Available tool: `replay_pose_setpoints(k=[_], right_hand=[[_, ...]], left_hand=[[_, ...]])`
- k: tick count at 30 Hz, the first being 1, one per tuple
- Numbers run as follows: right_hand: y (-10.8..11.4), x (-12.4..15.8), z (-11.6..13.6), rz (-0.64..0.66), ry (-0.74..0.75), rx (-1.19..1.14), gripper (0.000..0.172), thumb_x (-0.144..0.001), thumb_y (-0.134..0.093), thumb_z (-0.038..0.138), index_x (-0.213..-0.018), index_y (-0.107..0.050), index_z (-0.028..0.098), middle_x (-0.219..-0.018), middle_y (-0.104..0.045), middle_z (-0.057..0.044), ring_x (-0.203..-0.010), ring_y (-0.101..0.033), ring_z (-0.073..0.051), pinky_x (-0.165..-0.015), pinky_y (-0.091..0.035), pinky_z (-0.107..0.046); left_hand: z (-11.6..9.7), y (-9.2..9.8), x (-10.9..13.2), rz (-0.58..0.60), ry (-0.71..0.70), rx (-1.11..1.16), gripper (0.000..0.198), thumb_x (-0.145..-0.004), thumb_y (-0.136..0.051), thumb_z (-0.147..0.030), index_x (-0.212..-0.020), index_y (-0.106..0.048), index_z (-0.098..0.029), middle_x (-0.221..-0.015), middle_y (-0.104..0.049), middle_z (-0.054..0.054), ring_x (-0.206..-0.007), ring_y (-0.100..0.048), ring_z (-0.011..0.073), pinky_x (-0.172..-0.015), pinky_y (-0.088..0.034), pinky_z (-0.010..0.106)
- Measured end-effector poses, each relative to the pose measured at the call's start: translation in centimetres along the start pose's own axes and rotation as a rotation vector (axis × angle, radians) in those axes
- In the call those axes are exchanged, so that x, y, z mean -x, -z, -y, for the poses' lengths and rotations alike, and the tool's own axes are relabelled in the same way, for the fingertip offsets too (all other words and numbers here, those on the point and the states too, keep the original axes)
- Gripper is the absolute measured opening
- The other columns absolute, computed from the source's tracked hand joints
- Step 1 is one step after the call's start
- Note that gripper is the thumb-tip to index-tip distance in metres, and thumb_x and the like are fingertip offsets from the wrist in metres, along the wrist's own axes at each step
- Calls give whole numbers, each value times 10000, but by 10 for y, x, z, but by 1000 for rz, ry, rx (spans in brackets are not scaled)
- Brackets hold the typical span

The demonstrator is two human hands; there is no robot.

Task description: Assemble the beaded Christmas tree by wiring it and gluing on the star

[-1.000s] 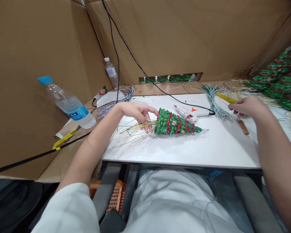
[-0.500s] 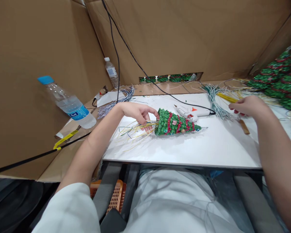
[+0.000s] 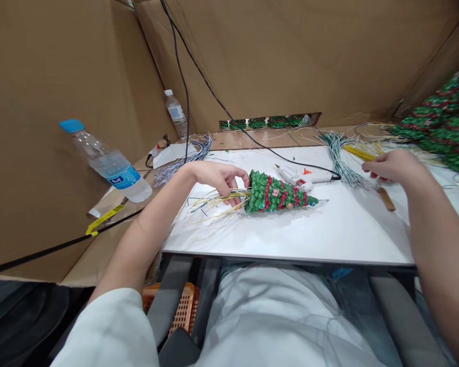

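A small green Christmas tree [image 3: 271, 192] with red garland and little ornaments lies on its side on the white board, its tip towards the right. My left hand [image 3: 224, 182] is closed about its base, index finger on the rim. Loose yellow and white wires [image 3: 210, 206] trail left out of the base, under and between my fingers. Over on the right, my right hand [image 3: 390, 167] is curled beside a bundle of yellow wires [image 3: 357, 152]; its fingertips are partly hidden, so what they pinch is unclear. A bundle of green and white wires [image 3: 338, 158] lies just left of it.
Behind the tree rests a glue gun [image 3: 300, 178] with a black cord. A wooden-handled tool [image 3: 386, 199] lies below my right hand. More trees [image 3: 443, 122] stand at far right. Water bottles [image 3: 117, 171] and dark-and-white wires [image 3: 201, 148] are at left. Cardboard walls [image 3: 290, 56] enclose the table.
Almost nothing differs. Both hands and the tree keep their places, with only a tiny shift of the wires at the base.
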State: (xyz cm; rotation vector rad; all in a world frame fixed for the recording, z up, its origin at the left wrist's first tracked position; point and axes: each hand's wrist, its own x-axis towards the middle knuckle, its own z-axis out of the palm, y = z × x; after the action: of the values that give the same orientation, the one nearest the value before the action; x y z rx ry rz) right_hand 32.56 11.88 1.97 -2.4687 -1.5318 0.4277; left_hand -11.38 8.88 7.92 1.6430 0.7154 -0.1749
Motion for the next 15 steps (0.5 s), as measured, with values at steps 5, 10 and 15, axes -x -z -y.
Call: replay_pose_setpoints(k=[5, 10, 15], right_hand=[[0, -1, -1, 8, -9, 11, 267, -796, -597, 416, -734, -683, 171, -750, -685, -61, -604, -575, -174, -614, -467, -314], [0, -1, 0, 13, -13, 9, 264, -799, -603, 418, -756, -694, 174, -771, -693, -61, -602, -575, -176, -625, -471, -318], [1, 1, 0, 13, 9, 19, 254, -806, -594, 405, -761, -697, 176, -799, -701, -59, -612, -582, -175, -626, -462, -314]], left_hand=[[2, 1, 0, 4, -13, 6, 490, -682, -799, -146, -1021, -450, -210, -875, -787, 89, -836, -757, 248, -660, -602, 273], [1, 1, 1, 24, -48, 30, 511, -696, -827, -153, -1006, -425, -215, -872, -785, 87, -850, -759, 232, -633, -583, 233], [2, 2, 1, 69, -81, 56, 480, -740, -817, -185, -991, -409, -223, -882, -785, 86, -866, -757, 224, -624, -574, 221]])
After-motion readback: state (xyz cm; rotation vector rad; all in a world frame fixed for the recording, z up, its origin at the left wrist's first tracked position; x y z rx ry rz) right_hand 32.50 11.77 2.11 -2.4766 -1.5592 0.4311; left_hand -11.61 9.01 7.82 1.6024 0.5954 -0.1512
